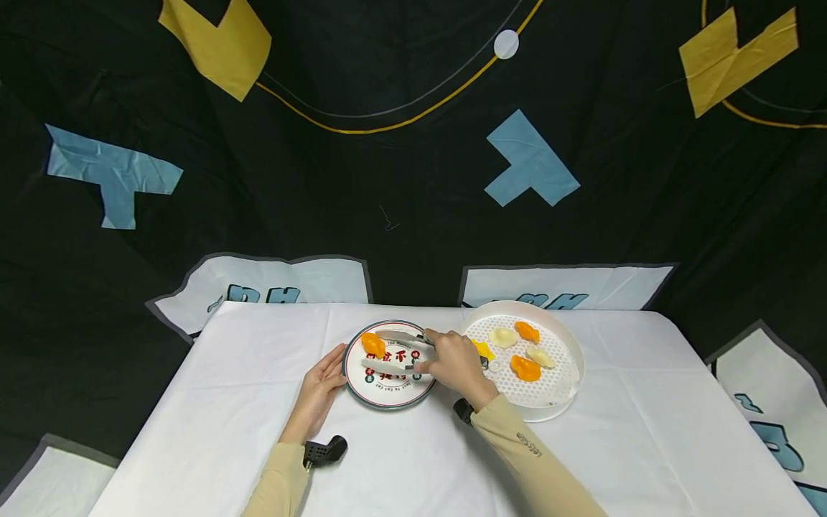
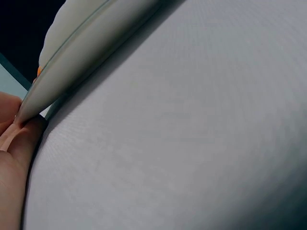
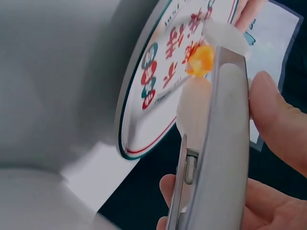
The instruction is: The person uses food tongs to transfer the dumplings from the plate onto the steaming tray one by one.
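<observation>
My left hand [image 1: 321, 388] pinches the left rim of a round white plate [image 1: 390, 397] with red and green lettering. In the left wrist view its fingers meet at the plate's edge [image 2: 76, 72]. A glossy orange lump-shaped piece [image 1: 372, 345] lies on the plate's left side. My right hand [image 1: 457, 365] grips silver tongs [image 1: 390, 368] over the plate. The tong arms are spread, their tips beside the orange piece. From the right wrist view, the tongs [image 3: 223, 139] point at the orange piece [image 3: 200, 61], with pale rounded tips.
Right of the plate stands a round white perforated tray [image 1: 568, 352], partly behind the right hand. It holds two orange pieces [image 1: 525, 368], two pale ones [image 1: 503, 337] and a yellow one [image 1: 482, 350]. A white cloth [image 1: 226, 416] covers the table; a black curtain [image 1: 323, 201] hangs behind.
</observation>
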Demonstrator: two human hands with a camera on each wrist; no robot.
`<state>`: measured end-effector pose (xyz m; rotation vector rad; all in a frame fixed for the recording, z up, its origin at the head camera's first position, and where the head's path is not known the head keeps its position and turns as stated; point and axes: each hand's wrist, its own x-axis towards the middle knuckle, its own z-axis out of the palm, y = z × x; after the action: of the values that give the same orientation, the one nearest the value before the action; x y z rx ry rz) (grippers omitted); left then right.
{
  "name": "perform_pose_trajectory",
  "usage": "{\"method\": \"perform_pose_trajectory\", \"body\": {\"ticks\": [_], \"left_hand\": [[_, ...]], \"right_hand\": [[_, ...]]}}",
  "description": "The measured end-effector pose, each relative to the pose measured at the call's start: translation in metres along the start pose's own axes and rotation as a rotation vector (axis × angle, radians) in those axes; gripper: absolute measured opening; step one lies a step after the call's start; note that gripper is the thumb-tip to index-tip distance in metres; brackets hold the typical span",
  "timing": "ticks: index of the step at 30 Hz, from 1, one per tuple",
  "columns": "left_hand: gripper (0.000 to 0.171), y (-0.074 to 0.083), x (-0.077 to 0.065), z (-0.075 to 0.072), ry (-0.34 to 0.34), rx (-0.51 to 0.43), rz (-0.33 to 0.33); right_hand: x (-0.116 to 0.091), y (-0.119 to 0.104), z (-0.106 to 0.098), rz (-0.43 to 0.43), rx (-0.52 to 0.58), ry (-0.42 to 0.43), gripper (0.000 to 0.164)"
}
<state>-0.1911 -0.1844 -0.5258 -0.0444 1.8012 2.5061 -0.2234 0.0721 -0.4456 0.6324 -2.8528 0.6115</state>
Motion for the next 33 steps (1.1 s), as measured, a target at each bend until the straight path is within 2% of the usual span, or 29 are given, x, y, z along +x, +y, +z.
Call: {"method": "perform_pose_trajectory", "body": {"ticks": [7, 13, 20, 25, 33], "left_hand": [[0.067, 0.000, 0.000, 0.000, -0.008, -0.006, -0.001], [0.067, 0.000, 0.000, 0.000, -0.015, -0.011, 0.005], [0.067, 0.000, 0.000, -0.001, -0.010, -0.023, 0.001], [0.068, 0.000, 0.000, 0.000, -0.009, -0.024, 0.003], [0.067, 0.000, -0.001, 0.000, -0.003, -0.021, 0.009]], "right_hand": [[-0.001, -0.006, 0.007, 0.029, -0.016, -0.003, 0.061], [-0.003, -0.007, 0.009, 0.031, -0.031, 0.040, 0.054], [-0.004, -0.006, 0.012, 0.067, 0.008, 0.072, 0.049], [-0.006, -0.005, 0.007, 0.075, 0.034, 0.101, 0.050], [-0.011, 0.003, -0.013, 0.047, 0.036, 0.131, 0.052]]}}
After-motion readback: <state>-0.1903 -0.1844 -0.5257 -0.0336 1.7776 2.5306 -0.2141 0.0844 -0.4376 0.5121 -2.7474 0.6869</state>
